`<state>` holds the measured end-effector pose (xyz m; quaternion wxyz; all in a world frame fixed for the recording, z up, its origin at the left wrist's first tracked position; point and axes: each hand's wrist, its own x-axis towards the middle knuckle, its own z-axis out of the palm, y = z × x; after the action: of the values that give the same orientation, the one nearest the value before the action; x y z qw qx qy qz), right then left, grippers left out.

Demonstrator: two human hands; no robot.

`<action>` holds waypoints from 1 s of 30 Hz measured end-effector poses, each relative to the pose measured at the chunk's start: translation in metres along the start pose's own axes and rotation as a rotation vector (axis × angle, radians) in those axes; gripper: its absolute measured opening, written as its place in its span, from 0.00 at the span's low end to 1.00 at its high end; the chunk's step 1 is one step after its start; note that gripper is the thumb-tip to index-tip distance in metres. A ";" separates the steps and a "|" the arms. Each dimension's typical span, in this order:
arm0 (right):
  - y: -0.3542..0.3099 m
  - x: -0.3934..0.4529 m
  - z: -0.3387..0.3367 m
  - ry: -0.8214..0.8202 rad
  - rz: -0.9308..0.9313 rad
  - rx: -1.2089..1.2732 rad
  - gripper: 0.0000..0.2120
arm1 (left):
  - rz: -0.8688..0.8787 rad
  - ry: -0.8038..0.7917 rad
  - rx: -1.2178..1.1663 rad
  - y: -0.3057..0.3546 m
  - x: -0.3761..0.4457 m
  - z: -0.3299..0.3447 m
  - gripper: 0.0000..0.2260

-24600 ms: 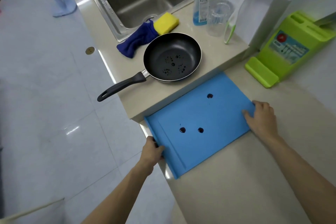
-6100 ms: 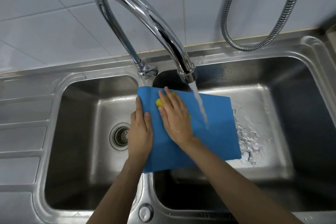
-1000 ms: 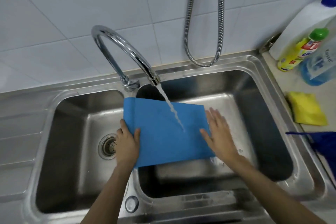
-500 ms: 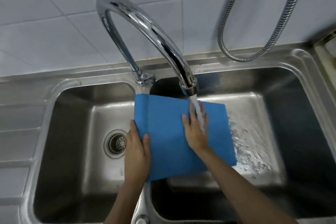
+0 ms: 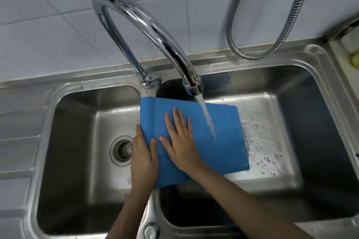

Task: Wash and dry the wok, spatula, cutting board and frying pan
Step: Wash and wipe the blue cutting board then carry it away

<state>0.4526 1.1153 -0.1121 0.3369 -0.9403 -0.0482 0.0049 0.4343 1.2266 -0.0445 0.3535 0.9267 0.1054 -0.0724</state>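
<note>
The blue cutting board (image 5: 219, 141) lies tilted over the divider of the double steel sink (image 5: 330, 87), mostly above the right basin. Water from the curved tap (image 5: 155, 33) runs onto its right half. My left hand (image 5: 143, 157) grips the board's left edge, thumb on top and fingers underneath. My right hand (image 5: 180, 139) lies flat on the board's left part, fingers straight and spread, just left of the stream. The wok, spatula and frying pan are out of view.
The left basin holds a round drain strainer (image 5: 122, 150). A flexible metal hose (image 5: 272, 25) hangs against the white tiled wall. Soapy water pools in the right basin. A strip of counter with a yellow-green item (image 5: 355, 61) shows at the far right.
My right hand has slid left across the board, from under the water stream to its left part. The left hand keeps its grip on the edge.
</note>
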 end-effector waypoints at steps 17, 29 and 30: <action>0.026 -0.087 -0.004 -0.124 0.423 -0.059 0.36 | -0.035 0.044 0.123 0.003 -0.005 0.001 0.28; 0.020 -0.073 0.002 -0.242 0.116 -0.429 0.52 | 0.259 -0.182 0.394 -0.014 -0.006 -0.034 0.26; 0.021 -0.075 0.000 -0.243 0.082 -0.426 0.51 | 0.287 -0.210 0.422 -0.015 -0.005 -0.036 0.25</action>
<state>0.3802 1.0922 -0.1265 0.1225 -0.9837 -0.0504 0.1213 0.4278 1.2609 -0.0261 0.1681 0.9727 -0.0817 -0.1377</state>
